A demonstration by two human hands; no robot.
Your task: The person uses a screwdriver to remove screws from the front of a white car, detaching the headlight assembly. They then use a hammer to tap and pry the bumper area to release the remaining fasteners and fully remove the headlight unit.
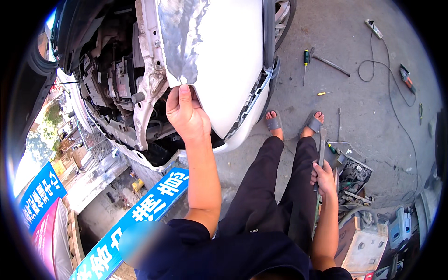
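Note:
My left hand (190, 116) pinches the lower corner of a white car's fender (231, 56), thumb on top and the other fingers curled under the edge. Bare, shiny metal (182, 35) shows through the paint along the fender's inner side, running down to my thumb. In my right hand (324, 178), closed and held beside my right leg, is a long flat metal bar (322, 144) that points away from me. Its lower end is partly covered by my fingers, and its exact kind does not show.
The engine bay (116, 79) lies uncovered at left. A hammer (331, 64), screwdrivers (305, 65), a power strip (373, 29) with its cord and an angle grinder (407, 79) lie on the concrete. At right are a parts tray (357, 175) and a box (364, 242); a blue sign (135, 224) lies lower left.

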